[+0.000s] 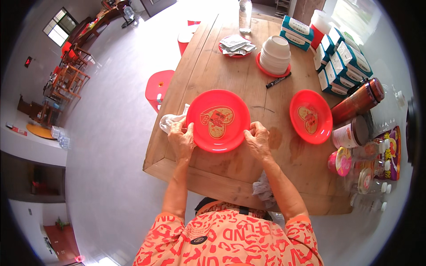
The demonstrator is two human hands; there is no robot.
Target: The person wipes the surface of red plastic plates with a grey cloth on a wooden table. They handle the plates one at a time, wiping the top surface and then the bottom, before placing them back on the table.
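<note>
A round red plate with a gold heart-shaped print is gripped at its rim by both hands, above the wooden table. My left hand closes on its left edge, fingers partly hidden under the rim. On the opposite edge, my right hand pinches the rim between thumb and fingers. A white cloth lies on the table just beyond my left hand. To the right rests a second red plate with a similar gold print. Below my right forearm, a grey cloth hangs at the table's near edge.
On the wooden table stand stacked white bowls, a red dish of packets, a black marker and a clear bottle. Tissue packs, a copper thermos, jars and bottles line the right side. Red stools stand left.
</note>
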